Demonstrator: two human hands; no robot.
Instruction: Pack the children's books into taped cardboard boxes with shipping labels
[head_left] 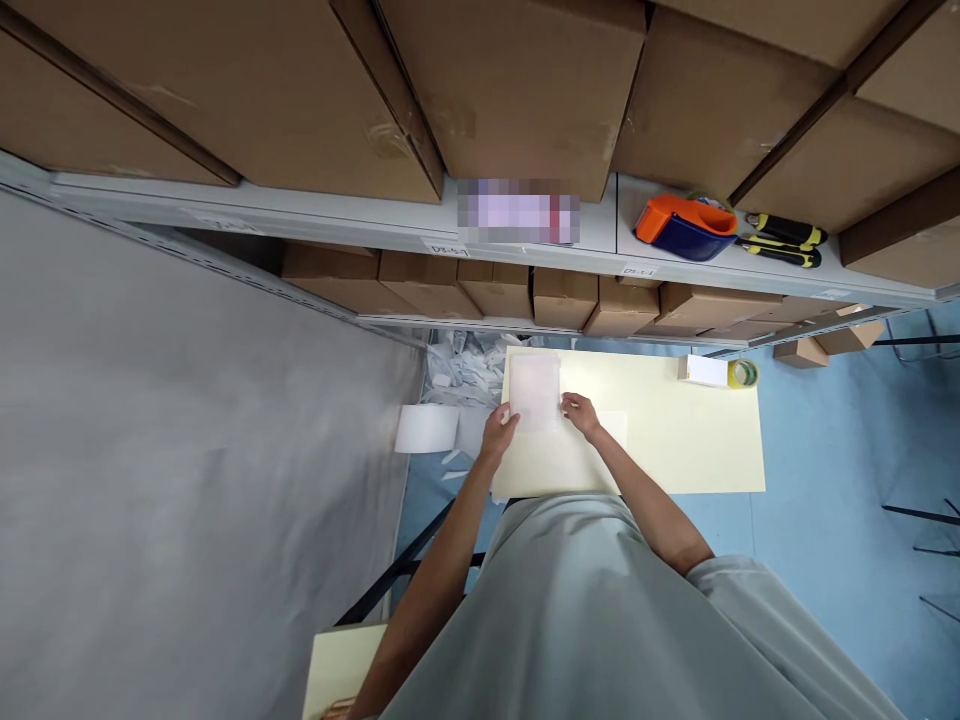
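A flat, whitish rectangular sheet [535, 390] lies near the left end of a pale yellow table [690, 440]. Whether it is one layer or a thin packet, I cannot tell. My left hand [500, 432] grips its lower left edge, the thumb lying over the border. At the right edge my right hand [580, 412] has its fingers curled together in a pinch; what is between the fingertips is too small to make out. Another pale sheet [615, 428] lies flat on the table by my right wrist.
Shelving [337, 222] with cardboard boxes [517, 90] overhangs the table's far side. On it rest an orange and blue tape dispenser [686, 228] and black-yellow hand tools [787, 235]. A white box [703, 371] and tape roll [742, 374] stand at right; a white roll [426, 428] sits left.
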